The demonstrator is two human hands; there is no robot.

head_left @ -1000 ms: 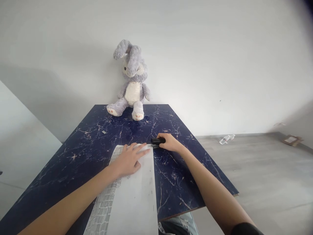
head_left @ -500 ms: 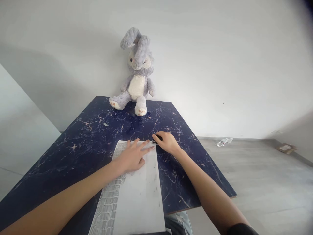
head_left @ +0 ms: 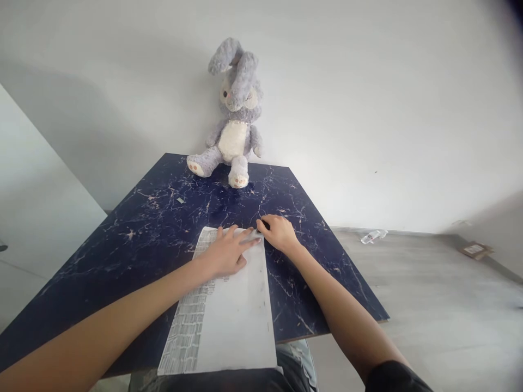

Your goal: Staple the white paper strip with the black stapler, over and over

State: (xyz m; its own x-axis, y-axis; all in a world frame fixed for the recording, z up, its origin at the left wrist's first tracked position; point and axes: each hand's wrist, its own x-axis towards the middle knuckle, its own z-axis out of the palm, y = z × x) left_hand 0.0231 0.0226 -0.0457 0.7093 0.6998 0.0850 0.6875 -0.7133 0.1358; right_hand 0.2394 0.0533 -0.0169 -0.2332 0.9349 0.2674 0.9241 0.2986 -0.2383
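A long white sheet of paper (head_left: pixel 237 326) lies on the dark blue marbled table (head_left: pixel 151 218), with dense rows of dark writing down its left side. My left hand (head_left: pixel 229 255) rests flat on its upper part, fingers spread toward the top right corner. At that corner my right hand (head_left: pixel 279 234) is curled around a small black object (head_left: pixel 266 225). Most of this object is hidden by the fingers, so its kind cannot be made out. It touches or sits right beside the paper's corner.
A grey plush rabbit (head_left: pixel 238 114) sits at the table's far end against the wall. A tiny pale scrap (head_left: pixel 180 200) lies on the left of the table. On the floor at right are a clear plastic bottle (head_left: pixel 373 236) and a brown cardboard piece (head_left: pixel 476 250).
The view has shifted slightly, and the paper's bottom edge now shows. Both hands keep nearly the same places on and beside the paper.
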